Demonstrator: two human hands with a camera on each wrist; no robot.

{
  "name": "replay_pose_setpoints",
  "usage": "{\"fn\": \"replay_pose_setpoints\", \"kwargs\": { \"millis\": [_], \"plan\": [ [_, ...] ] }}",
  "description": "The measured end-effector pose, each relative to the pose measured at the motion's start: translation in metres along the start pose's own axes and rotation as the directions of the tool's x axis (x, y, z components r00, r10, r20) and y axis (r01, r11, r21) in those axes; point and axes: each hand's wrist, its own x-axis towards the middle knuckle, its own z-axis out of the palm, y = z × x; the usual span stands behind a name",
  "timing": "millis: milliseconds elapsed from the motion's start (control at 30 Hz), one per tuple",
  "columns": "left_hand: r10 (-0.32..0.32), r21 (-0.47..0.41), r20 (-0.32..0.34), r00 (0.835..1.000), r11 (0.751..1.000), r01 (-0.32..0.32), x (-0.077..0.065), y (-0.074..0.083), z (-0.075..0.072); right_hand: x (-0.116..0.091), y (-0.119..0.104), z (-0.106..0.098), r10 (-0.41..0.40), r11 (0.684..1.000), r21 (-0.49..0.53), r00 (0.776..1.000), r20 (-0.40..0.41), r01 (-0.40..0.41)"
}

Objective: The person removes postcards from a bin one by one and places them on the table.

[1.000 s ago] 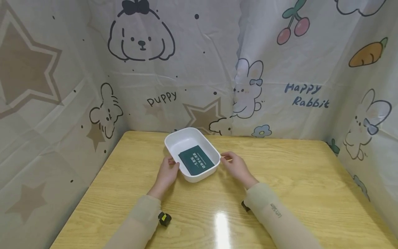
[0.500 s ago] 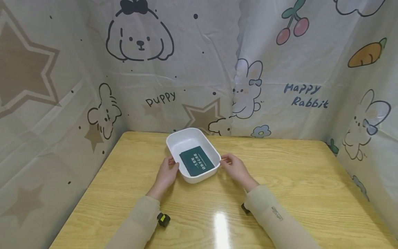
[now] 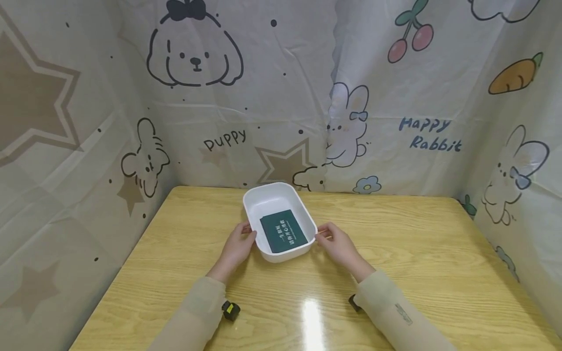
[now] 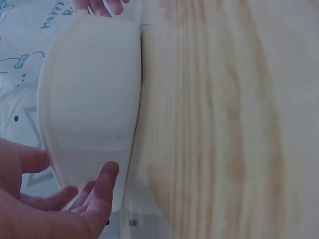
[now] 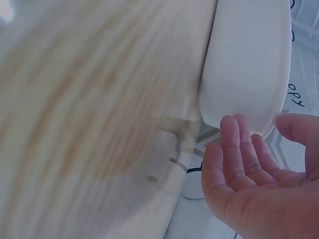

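Note:
A white plastic box (image 3: 287, 254) with rounded corners stands turned slightly askew on the wooden table. In it lies a dark green booklet or card stack (image 3: 284, 231) with white printed characters; whether it is one piece or several I cannot tell. My left hand (image 3: 237, 248) grips the box's left side, thumb at the rim, bent fingers against the outer wall (image 4: 94, 89). At the near right corner my right hand (image 3: 341, 247) pinches the box, its thumb by the rim and its fingertips (image 5: 230, 124) at the wall.
The wooden table (image 3: 412, 243) reaches back to a hanging cloth (image 3: 281, 73) printed with cartoon animals and stars. More cloth encloses the left and right sides. A small black wrist device (image 3: 230, 310) shows below the left cuff.
The box has shifted right and a little toward me, turning slightly, with the green piece still inside. My right hand has travelled along with it; the left hand has moved only slightly.

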Motion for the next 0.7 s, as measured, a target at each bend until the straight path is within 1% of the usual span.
{"fn": "replay_pose_setpoints", "kwargs": {
  "millis": [133,333,533,700],
  "plan": [
    [-0.008,0.022,0.009,1.0,1.0,0.007,0.0,-0.001,0.002,-0.008,0.001,-0.003,0.005,1.0,0.007,1.0,0.009,-0.005],
    [-0.014,0.023,0.026,1.0,1.0,0.013,-0.001,0.0,0.008,-0.019,0.003,-0.008,0.0,1.0,0.006,1.0,0.006,0.0],
    [-0.004,0.029,0.06,0.998,1.0,0.003,-0.005,0.003,0.01,-0.03,0.006,-0.009,0.006,1.0,0.028,1.0,0.02,-0.007],
    [0.008,0.042,0.093,0.996,0.999,-0.011,-0.007,0.004,0.01,-0.04,0.008,-0.01,0.0,1.0,0.011,1.0,0.012,0.0]
  ]
}}
